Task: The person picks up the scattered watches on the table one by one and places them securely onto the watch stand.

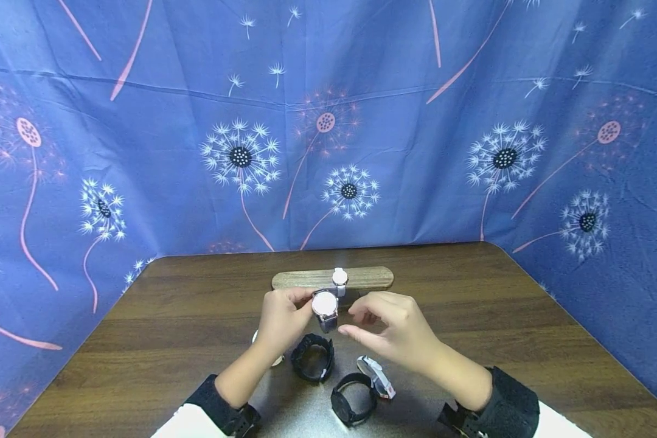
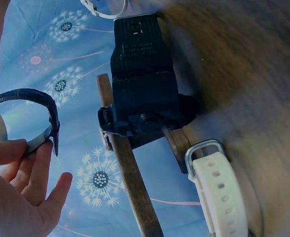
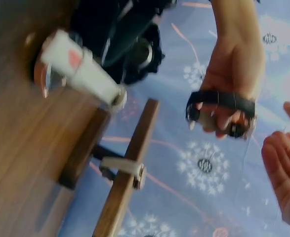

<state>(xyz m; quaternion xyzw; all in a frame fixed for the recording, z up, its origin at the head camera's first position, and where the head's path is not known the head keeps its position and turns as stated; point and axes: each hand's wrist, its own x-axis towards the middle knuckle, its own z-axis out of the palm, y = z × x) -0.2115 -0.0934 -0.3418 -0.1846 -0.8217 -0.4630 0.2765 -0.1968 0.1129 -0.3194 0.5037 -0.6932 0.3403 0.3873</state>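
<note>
My left hand pinches a wristwatch with a dark strap and a round face that looks bright with glare. In the left wrist view the strap forms a closed loop, and the fingers hold it low down. Just right of the watch hovers my right hand, its fingers loosely bent and nothing between them. Behind both hands is a wooden watch stand. A white watch hangs around its bar.
On the table nearer me lie a black watch, a second black watch and a white watch beside it. Another pale watch is mostly hidden by my left wrist. A blue dandelion-print cloth hangs behind.
</note>
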